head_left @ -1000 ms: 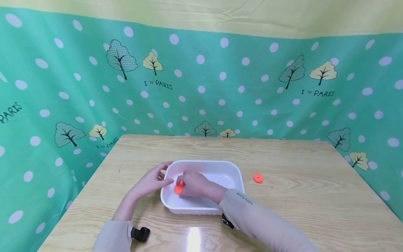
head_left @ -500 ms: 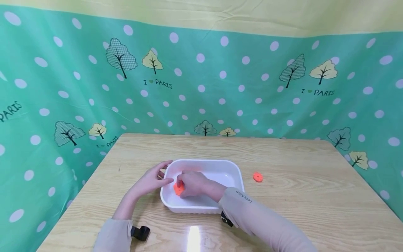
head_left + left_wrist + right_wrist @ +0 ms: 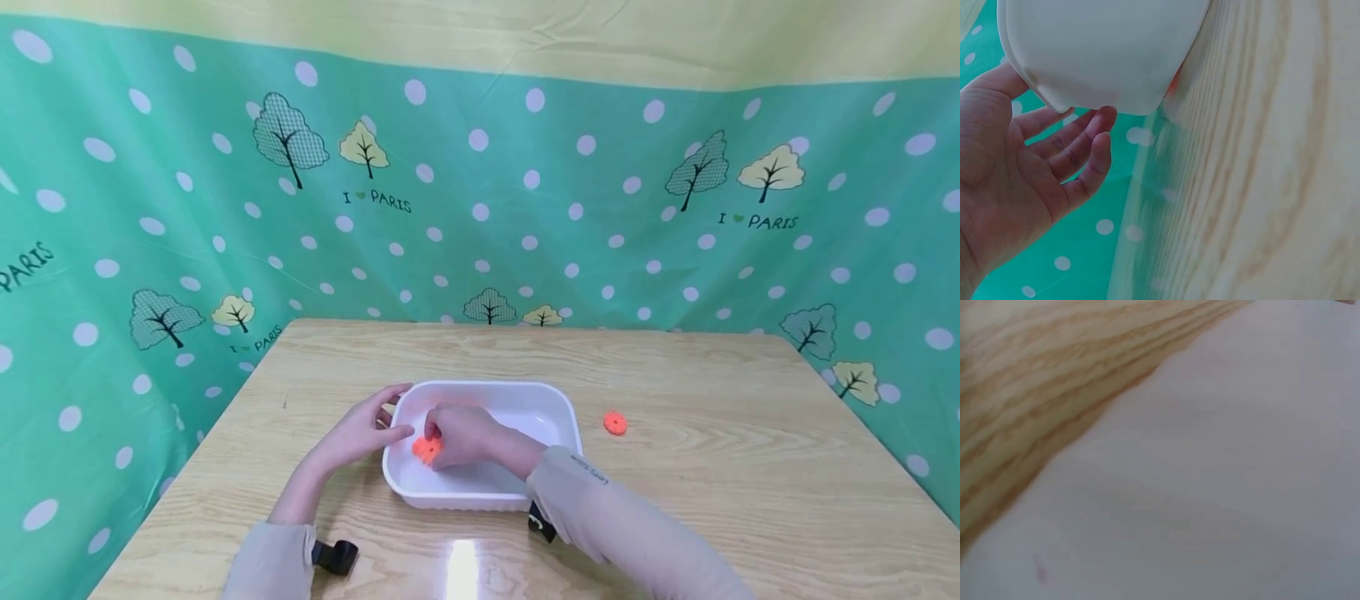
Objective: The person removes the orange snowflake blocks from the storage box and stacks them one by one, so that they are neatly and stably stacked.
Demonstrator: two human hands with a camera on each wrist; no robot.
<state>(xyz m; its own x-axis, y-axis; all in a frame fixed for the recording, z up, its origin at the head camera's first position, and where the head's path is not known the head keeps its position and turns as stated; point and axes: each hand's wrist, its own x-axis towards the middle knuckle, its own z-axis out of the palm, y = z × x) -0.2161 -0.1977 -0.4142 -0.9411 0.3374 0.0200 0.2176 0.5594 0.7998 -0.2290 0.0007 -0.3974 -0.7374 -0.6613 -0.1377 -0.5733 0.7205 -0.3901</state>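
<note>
In the head view a white rectangular tub sits on the table. My left hand holds its left rim, thumb over the edge. In the left wrist view that hand has its thumb on the rim and its fingers bent under it, beside the tub's outer wall. My right hand reaches into the tub, curled fingers on a scalloped orange disc with a small hole, near the left inner wall; the hand partly covers the disc. The right wrist view is filled by the tub's blurred white wall.
A second orange disc lies on the wooden table to the right of the tub. Behind the table hangs a green dotted curtain with tree prints. A black wrist-camera mount is on the left wrist.
My right hand has shifted slightly right, and more of the orange disc, including its hole, shows at the fingertips. My left hand stays on the tub's rim.
</note>
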